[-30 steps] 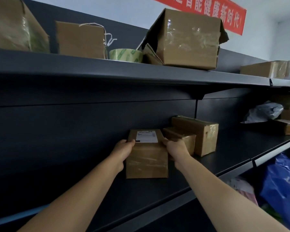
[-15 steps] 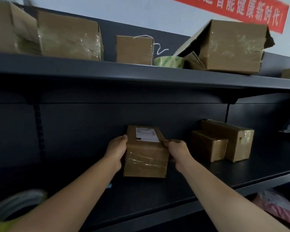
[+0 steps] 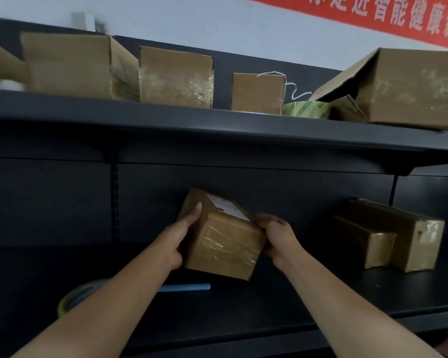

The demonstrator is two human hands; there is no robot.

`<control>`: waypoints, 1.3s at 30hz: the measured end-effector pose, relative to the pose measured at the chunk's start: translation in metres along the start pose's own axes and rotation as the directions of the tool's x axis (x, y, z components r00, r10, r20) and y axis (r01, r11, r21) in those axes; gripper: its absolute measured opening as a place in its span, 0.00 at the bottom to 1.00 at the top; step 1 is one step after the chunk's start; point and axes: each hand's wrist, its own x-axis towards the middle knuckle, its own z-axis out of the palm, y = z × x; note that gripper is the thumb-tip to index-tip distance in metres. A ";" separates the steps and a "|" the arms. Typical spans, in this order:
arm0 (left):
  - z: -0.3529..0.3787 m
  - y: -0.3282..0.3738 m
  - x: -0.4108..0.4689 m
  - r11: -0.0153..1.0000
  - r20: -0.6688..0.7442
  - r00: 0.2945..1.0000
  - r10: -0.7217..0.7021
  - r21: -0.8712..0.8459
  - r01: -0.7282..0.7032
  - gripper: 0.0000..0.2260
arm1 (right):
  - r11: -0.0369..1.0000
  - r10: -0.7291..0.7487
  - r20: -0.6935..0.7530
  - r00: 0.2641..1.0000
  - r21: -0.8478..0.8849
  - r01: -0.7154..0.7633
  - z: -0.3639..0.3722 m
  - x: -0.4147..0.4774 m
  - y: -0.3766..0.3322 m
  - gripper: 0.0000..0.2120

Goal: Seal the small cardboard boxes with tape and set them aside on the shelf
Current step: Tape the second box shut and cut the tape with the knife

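Observation:
I hold a small cardboard box with a white label on top and clear tape across its front. It is turned at an angle, above the dark lower shelf. My left hand grips its left side and my right hand grips its right side. Two taped small boxes stand together on the same shelf, to the right. A tape roll lies on the shelf at lower left, partly hidden by my left arm.
The upper shelf carries several cardboard boxes and another tape roll. A large open box lies on its side at the right. A blue strip lies on the lower shelf below the held box. A red banner hangs on the wall.
The view has swung left, so the two taped boxes sit farther right. The held box has turned from square-on to angled, and my left thumb now lies over its top.

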 end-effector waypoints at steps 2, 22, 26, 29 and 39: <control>-0.005 0.001 0.001 0.999 -0.038 0.999 0.030 -0.032 -0.031 0.50 | 1.000 0.007 0.037 0.999 -0.022 -0.006 0.006 0.000 0.002 0.13; -0.015 0.012 -0.001 0.919 -0.172 0.937 0.302 -0.209 -0.335 0.20 | 0.966 0.234 0.415 0.879 -0.202 -0.162 0.040 -0.003 -0.012 0.32; -0.018 0.014 0.002 0.917 -0.176 0.917 0.358 -0.115 -0.381 0.13 | 0.959 0.274 0.396 0.876 -0.049 -0.278 0.036 -0.001 -0.011 0.26; -0.023 0.011 0.008 0.939 -0.168 0.926 0.338 -0.006 -0.344 0.17 | 0.924 0.314 0.424 0.850 0.070 -0.376 0.031 0.003 -0.006 0.28; -0.024 0.007 0.006 0.964 -0.173 0.969 0.177 -0.170 -0.206 0.21 | 0.898 0.235 0.430 0.871 0.247 -0.364 0.020 0.017 0.002 0.23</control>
